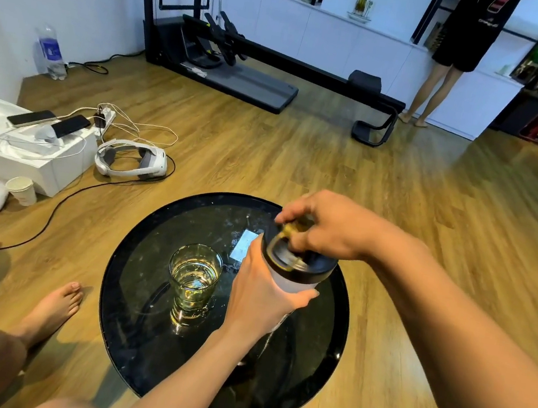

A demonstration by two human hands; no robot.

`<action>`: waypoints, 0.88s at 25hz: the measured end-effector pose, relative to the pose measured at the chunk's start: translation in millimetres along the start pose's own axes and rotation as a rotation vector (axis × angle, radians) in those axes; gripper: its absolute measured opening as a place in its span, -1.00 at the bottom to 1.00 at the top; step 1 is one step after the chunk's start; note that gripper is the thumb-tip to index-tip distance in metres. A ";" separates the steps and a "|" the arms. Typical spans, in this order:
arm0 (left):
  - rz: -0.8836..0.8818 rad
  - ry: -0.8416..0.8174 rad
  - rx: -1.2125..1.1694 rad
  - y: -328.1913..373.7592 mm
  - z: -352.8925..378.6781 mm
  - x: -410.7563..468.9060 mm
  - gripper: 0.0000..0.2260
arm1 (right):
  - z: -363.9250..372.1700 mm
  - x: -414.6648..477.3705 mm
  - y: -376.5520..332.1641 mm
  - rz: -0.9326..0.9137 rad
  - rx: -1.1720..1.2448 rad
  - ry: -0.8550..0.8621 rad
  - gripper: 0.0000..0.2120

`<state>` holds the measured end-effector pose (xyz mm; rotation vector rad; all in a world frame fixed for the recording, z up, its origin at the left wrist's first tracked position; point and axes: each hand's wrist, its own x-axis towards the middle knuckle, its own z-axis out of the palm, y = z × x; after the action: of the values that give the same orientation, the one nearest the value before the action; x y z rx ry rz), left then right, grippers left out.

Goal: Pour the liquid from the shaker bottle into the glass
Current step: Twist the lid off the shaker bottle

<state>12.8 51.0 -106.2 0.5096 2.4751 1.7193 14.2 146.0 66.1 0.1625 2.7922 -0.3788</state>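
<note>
A clear glass point(194, 279) stands on the round black table point(129, 305), about half full of pale yellowish liquid. Just right of it is the shaker bottle point(295, 278), upright, with a frosted white body and a black lid. My left hand point(261, 298) wraps around the bottle's body. My right hand point(323, 227) rests on top of the lid, its fingers pinching the yellow spout cap. Whether the cap is open or closed is hidden by my fingers.
A small white card point(244, 244) lies on the table behind the glass. On the floor to the left are a headset point(129, 158), white boxes point(26, 149), cables and a paper cup point(22, 190). Bare feet rest at the left. A person stands at the far shelving.
</note>
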 end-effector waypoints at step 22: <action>0.027 -0.090 0.033 -12.4 -6.7 -4.4 -0.03 | 57.0 -16.6 53.6 0.302 0.956 0.734 -0.66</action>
<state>12.5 39.8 -115.8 0.6117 2.4490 1.6288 54.9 180.5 6.4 1.1004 2.8568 -1.8401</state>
